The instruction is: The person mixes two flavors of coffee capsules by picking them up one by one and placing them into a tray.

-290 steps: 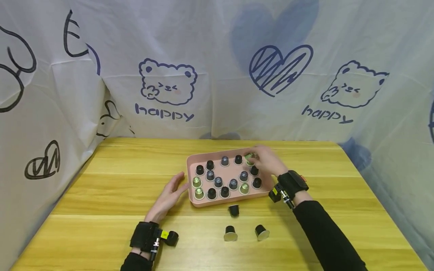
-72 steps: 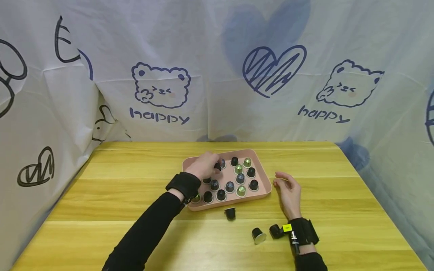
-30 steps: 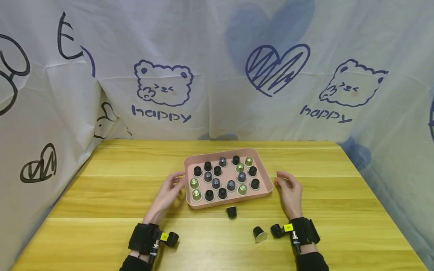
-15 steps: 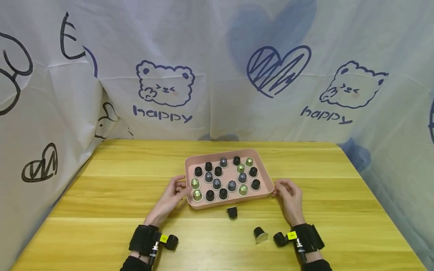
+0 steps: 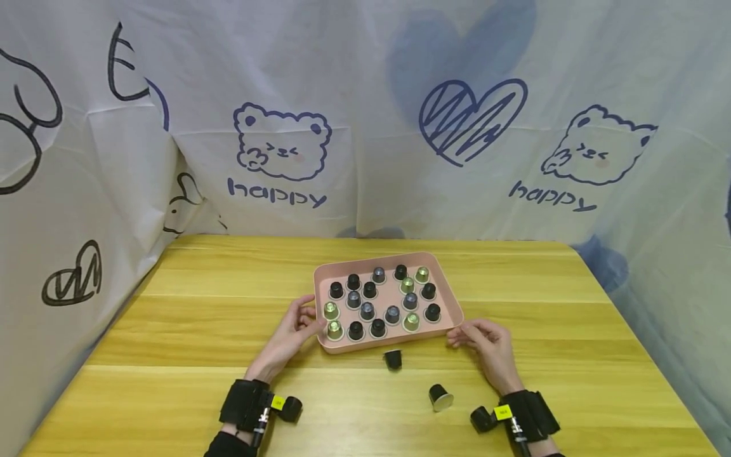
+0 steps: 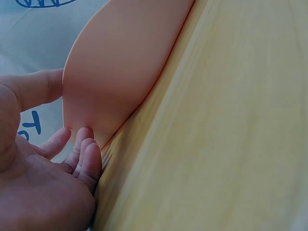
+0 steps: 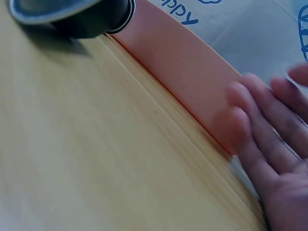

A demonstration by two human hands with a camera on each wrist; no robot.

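Observation:
A pink tray [image 5: 365, 345] holds several coffee capsules standing with their wide rims down: black ones [image 5: 378, 327], blue-grey ones [image 5: 392, 314] and green ones [image 5: 411, 322]. My left hand [image 5: 288, 333] pinches the tray's left end, thumb over the rim and fingertips against the outer wall [image 6: 115, 67]. At the near right corner is my right hand [image 5: 488, 352], its fingers extended along the outside of the wall [image 7: 192, 82]. Two black capsules lie outside the tray, one [image 5: 393, 360] close to its front side and another [image 5: 440, 398] nearer to me with its pale lid showing.
The wooden table [image 5: 188, 330] extends on both sides of the tray. White cloth [image 5: 365, 178] with drawn bears and hearts hangs behind it and at both sides. In the right wrist view, a capsule [image 7: 91, 19] looms large at the top left.
Earlier the left hand set a black capsule in the tray, and one of three loose capsules left the table. Lately the left thumb came over the rim; the right hand slid toward the near corner.

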